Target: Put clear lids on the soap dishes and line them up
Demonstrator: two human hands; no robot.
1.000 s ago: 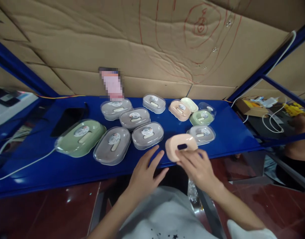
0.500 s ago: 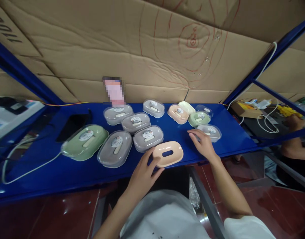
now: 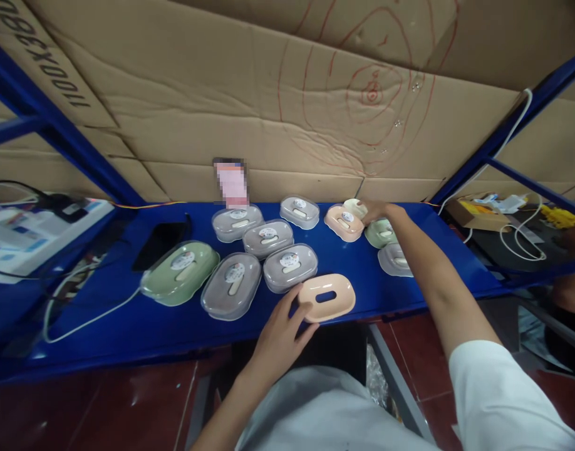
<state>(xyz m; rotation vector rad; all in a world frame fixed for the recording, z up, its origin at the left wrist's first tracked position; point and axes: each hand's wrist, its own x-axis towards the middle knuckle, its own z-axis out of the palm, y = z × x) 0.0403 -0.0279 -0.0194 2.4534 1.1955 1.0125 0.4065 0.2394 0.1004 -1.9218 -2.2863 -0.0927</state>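
My left hand (image 3: 290,322) grips the left end of a peach oval dish (image 3: 339,312) with a slot in its middle, near the table's front edge. At the back right, my right hand (image 3: 372,213) is bent down at a cream piece (image 3: 353,207); its fingertips are partly hidden, and its grip cannot be made out. A peach lidded box (image 3: 344,224) lies in front of the cream piece. Below the right hand are a green box (image 3: 380,234) and a grey box (image 3: 394,260), the latter partly behind my forearm.
Several grey lidded boxes (image 3: 291,268) and a larger green one (image 3: 180,275) stand left of centre on the blue table (image 3: 175,332). A phone (image 3: 232,185) leans on the cardboard wall. A dark device (image 3: 158,244) and a white cable lie left. Another person's arm shows far right.
My right hand has moved from above the front grey box back to the cream piece. The left hand still holds the peach dish. The camera view has shifted slightly.
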